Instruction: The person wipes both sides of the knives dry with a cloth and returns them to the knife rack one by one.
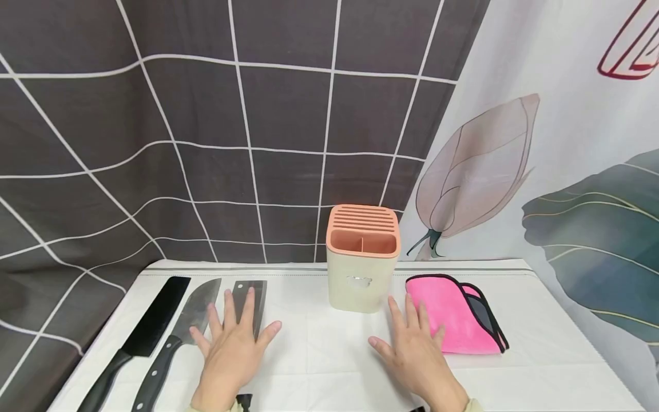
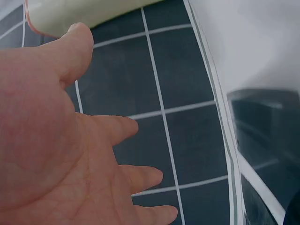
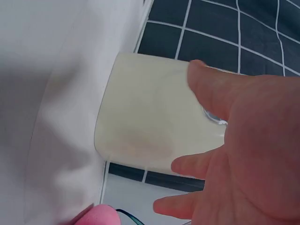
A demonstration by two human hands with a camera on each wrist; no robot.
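Note:
My left hand [image 1: 231, 355] is spread palm down over a cleaver [image 1: 261, 294], whose broad grey blade shows past the fingers; the hand hides most of its handle. Left of it lie a chef's knife [image 1: 201, 306] with a curved steel blade and a black-bladed knife [image 1: 157, 317]. On the other side, my right hand [image 1: 417, 355] has its fingers spread, holding nothing, between a knife block [image 1: 357, 283] and a folded pink cloth [image 1: 437, 309] with black trim. The block is cream with an orange slotted top and stands upright. Its cream side [image 3: 150, 108] fills the middle of the right wrist view.
A white cloth [image 1: 309, 343] covers the table. Behind it hangs a dark curtain [image 1: 283, 109] with a white grid, joined on the right by a pale one [image 1: 515, 57] with leaf prints. The knife block stands close to the table's back edge.

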